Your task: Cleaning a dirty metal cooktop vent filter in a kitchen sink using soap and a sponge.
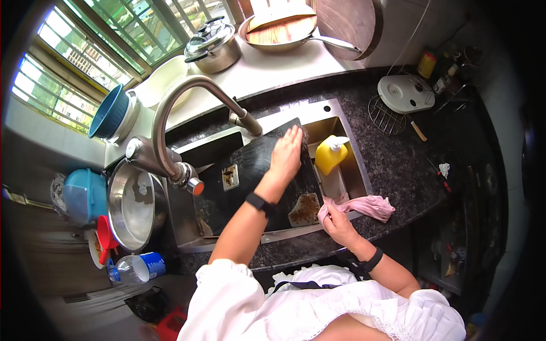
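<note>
A large black flat panel (251, 170) lies tilted across the sink, its surface streaked and wet-looking. It bears a pale rectangular patch (230, 177) with brown stains and a brown grimy patch (305, 209) near its close right corner. My left hand (286, 152) lies flat on the panel near its far right edge, fingers stretched out. In my right hand (339, 226) is a bunched pink cloth (370, 208), held at the sink's front rim; its loose end hangs over onto the counter. A yellow pump bottle (330, 154) stands in the right part of the sink (358, 170).
A curved metal faucet (160, 115) arches over the panel's left side. A steel basin (132, 209) stands left of the sink. A lidded pot (213, 47) and frying pan (277, 44) sit on the ledge behind. A white appliance (405, 93) and wire rack (386, 117) are right.
</note>
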The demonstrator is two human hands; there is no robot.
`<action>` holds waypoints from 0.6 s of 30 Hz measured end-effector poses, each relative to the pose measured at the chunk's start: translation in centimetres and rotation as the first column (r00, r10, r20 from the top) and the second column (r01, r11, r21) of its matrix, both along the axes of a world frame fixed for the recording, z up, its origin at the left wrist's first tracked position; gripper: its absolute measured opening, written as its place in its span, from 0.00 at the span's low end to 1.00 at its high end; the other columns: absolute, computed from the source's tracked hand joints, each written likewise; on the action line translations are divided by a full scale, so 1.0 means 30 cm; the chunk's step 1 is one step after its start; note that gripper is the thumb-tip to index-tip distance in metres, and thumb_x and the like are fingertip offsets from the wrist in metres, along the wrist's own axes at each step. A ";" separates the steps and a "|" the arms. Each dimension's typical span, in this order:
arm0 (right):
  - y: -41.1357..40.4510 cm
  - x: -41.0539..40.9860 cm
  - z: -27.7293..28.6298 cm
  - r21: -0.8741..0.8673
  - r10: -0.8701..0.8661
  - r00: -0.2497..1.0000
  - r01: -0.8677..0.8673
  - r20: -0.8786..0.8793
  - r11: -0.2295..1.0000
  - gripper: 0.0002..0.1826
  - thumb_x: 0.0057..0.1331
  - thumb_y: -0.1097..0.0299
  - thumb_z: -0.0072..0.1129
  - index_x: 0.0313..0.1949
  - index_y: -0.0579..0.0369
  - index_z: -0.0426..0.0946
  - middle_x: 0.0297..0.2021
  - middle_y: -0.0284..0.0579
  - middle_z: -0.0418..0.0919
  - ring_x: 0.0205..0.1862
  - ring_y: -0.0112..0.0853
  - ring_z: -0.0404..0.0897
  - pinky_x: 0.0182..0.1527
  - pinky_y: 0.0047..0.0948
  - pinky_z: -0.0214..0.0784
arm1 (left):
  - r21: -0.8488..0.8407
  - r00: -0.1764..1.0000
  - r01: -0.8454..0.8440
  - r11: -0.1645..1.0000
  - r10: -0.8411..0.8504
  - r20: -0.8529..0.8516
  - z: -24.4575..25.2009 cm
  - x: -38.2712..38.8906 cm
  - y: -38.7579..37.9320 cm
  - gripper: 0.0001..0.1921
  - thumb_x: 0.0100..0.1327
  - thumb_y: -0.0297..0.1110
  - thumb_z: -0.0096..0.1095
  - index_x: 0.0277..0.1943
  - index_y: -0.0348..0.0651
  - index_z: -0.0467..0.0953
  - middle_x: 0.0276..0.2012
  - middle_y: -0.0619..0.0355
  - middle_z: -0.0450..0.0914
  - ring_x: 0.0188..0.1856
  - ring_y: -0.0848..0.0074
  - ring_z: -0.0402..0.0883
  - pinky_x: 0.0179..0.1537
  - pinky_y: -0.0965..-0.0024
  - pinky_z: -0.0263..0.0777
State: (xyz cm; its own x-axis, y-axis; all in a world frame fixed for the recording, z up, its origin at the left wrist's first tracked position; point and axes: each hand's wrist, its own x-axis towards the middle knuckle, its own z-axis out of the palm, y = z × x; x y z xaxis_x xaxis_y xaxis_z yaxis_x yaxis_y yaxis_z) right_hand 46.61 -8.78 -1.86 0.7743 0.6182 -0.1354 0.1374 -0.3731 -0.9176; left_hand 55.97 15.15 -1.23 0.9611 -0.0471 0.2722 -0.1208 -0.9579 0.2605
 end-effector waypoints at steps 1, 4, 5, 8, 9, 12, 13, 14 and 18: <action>0.003 0.000 -0.002 0.025 0.012 0.999 -0.013 0.037 1.000 0.21 0.68 0.71 0.43 0.59 0.64 0.65 0.32 0.53 0.72 0.32 0.39 0.75 0.39 0.34 0.68 | -0.033 0.999 -0.033 0.999 0.032 -0.023 0.005 0.034 0.024 0.33 0.47 0.14 0.54 0.62 0.29 0.66 0.64 0.39 0.67 0.65 0.56 0.68 0.63 0.63 0.64; 0.005 0.003 0.011 0.000 0.010 1.000 -0.010 -0.026 1.000 0.21 0.67 0.71 0.43 0.58 0.64 0.65 0.33 0.54 0.73 0.33 0.40 0.76 0.40 0.35 0.69 | -0.061 0.997 -0.073 0.995 0.071 -0.032 0.008 0.081 0.053 0.32 0.48 0.15 0.55 0.62 0.30 0.66 0.63 0.40 0.68 0.63 0.56 0.70 0.63 0.63 0.65; 0.005 -0.006 0.013 -0.008 0.012 1.000 -0.012 -0.026 1.000 0.21 0.67 0.71 0.43 0.58 0.64 0.65 0.33 0.54 0.73 0.33 0.40 0.76 0.40 0.35 0.69 | -0.063 0.998 -0.063 0.996 0.063 -0.010 -0.002 0.074 0.058 0.33 0.48 0.15 0.55 0.62 0.30 0.65 0.63 0.41 0.67 0.64 0.57 0.69 0.63 0.63 0.65; 0.001 -0.001 0.016 -0.002 -0.041 0.996 0.041 0.081 0.999 0.20 0.67 0.70 0.43 0.57 0.65 0.66 0.36 0.58 0.76 0.39 0.44 0.79 0.44 0.36 0.69 | 0.023 0.999 -0.005 1.000 0.006 -0.053 0.001 -0.039 -0.018 0.35 0.48 0.15 0.55 0.65 0.30 0.62 0.65 0.41 0.65 0.67 0.58 0.66 0.63 0.62 0.63; 0.004 -0.002 0.024 0.006 -0.040 0.996 0.040 0.076 0.999 0.20 0.67 0.70 0.43 0.57 0.65 0.66 0.36 0.58 0.76 0.39 0.44 0.79 0.44 0.36 0.69 | 0.060 0.999 0.015 0.998 -0.013 -0.036 -0.002 -0.085 -0.028 0.36 0.48 0.15 0.55 0.65 0.29 0.61 0.65 0.40 0.66 0.66 0.57 0.66 0.63 0.62 0.63; -0.004 -0.010 0.015 -0.042 -0.040 0.998 0.038 -0.055 0.998 0.21 0.67 0.70 0.43 0.58 0.65 0.66 0.36 0.59 0.76 0.39 0.44 0.79 0.45 0.36 0.69 | 0.087 0.999 0.039 0.995 -0.039 0.003 0.005 -0.106 -0.043 0.29 0.56 0.21 0.52 0.63 0.28 0.64 0.64 0.41 0.67 0.65 0.58 0.67 0.62 0.61 0.64; -0.003 -0.009 0.009 -0.031 -0.031 0.999 0.030 -0.018 0.999 0.21 0.67 0.70 0.43 0.58 0.65 0.65 0.36 0.58 0.75 0.38 0.44 0.79 0.44 0.36 0.69 | 0.089 0.999 0.032 0.996 -0.033 0.004 0.001 -0.076 -0.022 0.29 0.56 0.21 0.52 0.63 0.28 0.64 0.64 0.41 0.67 0.65 0.58 0.67 0.62 0.61 0.64; 0.000 -0.009 0.005 -0.020 -0.023 1.000 0.023 0.018 1.000 0.21 0.67 0.70 0.43 0.57 0.66 0.65 0.36 0.58 0.75 0.38 0.44 0.78 0.44 0.36 0.70 | 0.098 1.000 0.021 0.995 -0.021 0.008 -0.008 -0.035 0.003 0.29 0.55 0.21 0.52 0.63 0.29 0.64 0.64 0.42 0.67 0.65 0.58 0.68 0.62 0.61 0.64; 0.006 -0.012 0.000 0.008 -0.016 0.997 0.015 0.072 1.000 0.21 0.67 0.71 0.43 0.58 0.66 0.65 0.35 0.58 0.75 0.36 0.42 0.78 0.43 0.35 0.70 | -0.008 0.996 -0.053 0.999 0.053 -0.066 0.015 0.088 0.063 0.32 0.50 0.16 0.53 0.62 0.31 0.66 0.64 0.42 0.67 0.65 0.58 0.68 0.62 0.64 0.66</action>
State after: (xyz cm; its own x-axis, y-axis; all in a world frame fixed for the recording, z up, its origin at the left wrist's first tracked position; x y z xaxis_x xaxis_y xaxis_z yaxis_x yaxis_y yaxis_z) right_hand 46.24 -8.61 -1.87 0.7915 0.6066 -0.0738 0.1977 -0.3685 -0.9084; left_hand 58.60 17.04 -0.78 0.9779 0.0066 0.2089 -0.0524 -0.9598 0.2759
